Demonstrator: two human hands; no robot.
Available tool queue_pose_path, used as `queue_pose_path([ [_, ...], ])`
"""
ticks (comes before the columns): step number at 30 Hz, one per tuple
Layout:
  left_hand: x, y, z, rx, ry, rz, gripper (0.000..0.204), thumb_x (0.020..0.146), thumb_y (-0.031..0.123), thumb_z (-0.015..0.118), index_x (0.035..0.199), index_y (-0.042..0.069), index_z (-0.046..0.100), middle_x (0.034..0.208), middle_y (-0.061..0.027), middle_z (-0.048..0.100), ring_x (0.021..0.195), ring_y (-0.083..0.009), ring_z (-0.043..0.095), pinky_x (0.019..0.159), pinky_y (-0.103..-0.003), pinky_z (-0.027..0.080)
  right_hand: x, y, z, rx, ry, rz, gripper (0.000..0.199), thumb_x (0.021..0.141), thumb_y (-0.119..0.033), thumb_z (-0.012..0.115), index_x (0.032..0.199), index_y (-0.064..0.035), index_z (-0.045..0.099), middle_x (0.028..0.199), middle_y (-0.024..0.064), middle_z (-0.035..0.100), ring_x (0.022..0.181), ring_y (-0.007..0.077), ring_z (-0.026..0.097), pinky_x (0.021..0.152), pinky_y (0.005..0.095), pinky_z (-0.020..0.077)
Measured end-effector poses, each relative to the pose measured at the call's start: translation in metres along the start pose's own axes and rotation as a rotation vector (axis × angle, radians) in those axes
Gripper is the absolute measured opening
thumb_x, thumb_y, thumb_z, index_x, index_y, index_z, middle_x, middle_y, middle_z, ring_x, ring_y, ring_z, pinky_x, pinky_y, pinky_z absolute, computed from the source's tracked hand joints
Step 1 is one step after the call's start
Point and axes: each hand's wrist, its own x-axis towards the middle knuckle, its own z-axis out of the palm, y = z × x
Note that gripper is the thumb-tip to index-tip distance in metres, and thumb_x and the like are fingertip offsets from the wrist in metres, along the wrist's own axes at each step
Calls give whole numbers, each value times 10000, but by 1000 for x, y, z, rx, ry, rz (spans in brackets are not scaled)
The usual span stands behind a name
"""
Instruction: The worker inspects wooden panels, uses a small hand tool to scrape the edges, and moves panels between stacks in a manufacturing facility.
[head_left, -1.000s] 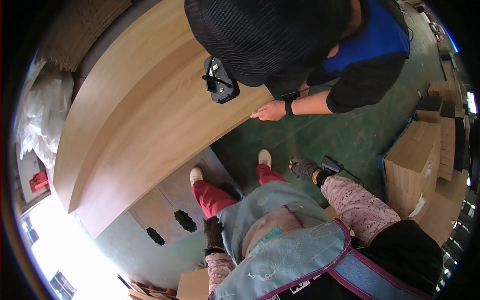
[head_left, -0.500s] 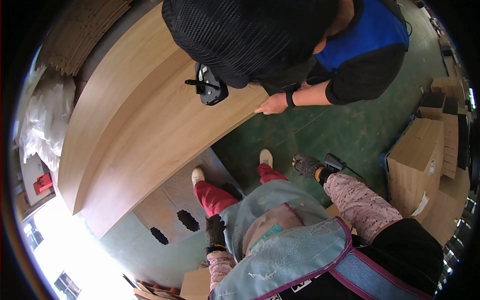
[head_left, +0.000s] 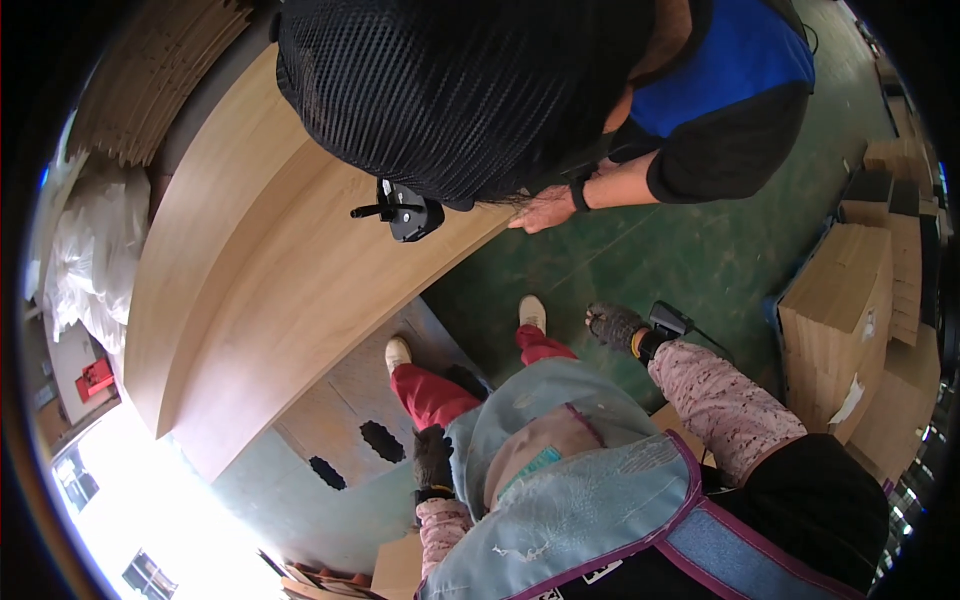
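Note:
My left hand [head_left: 433, 460], in a dark knit glove, hangs beside my blue-grey apron [head_left: 540, 385] near my red trouser leg. Its fingers point away from the camera, too hidden to read. Out to the right, my right hand [head_left: 615, 330] is held over the green floor in a similar glove with bare fingertips. Its fingers are curled in, and nothing shows between them. A small black device [head_left: 671, 319] with a cable sits by that wrist. Both hands are apart from the large wood-grain board [head_left: 300, 300]. Another person's hand [head_left: 545, 209] grips the board's near right corner.
A person in a black mesh cap [head_left: 430, 100] leans over the board. Cardboard boxes [head_left: 835, 320] stand at the right. A worn panel [head_left: 340, 400] with ragged dark holes lies beneath the board's edge. Plastic wrap [head_left: 100, 250] and stacked cardboard [head_left: 150, 80] are at the left.
The person's capped head has moved left and nearer, covering more of the board. The board has shifted slightly in the picture. My hands stay almost where they were.

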Motion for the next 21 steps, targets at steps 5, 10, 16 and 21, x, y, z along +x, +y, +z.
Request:
queue_pose_path([
  [5,-2,5,4,69,2,40,301,855,312,582,998,47,573,841,-45,578,709,-160,565,615,-280,469,-5,-6,-3,-20,-17,21,275,834,-296,565,985,-67,575,918,158,628,808,301,613,717,375,481],
  [10,-3,16,10,88,12,42,277,853,298,587,980,52,580,837,-42,580,702,-159,565,612,-276,470,1,7,-1,-23,4,-38,266,830,-296,559,986,-82,573,889,160,625,771,309,612,695,393,480],
  [16,6,3,1,54,-9,59,244,859,274,589,978,61,583,854,-46,593,698,-160,572,591,-276,466,-3,-7,-2,-70,17,7,142,830,-169,604,930,-76,566,727,24,579,589,115,525,561,289,467],
  [21,9,-4,0,52,-1,43,240,860,266,590,979,57,589,874,-51,598,696,-165,575,584,-278,467,-6,-7,-3,-3,26,32,155,832,-172,606,947,-75,565,734,23,582,601,115,529,570,288,470],
])
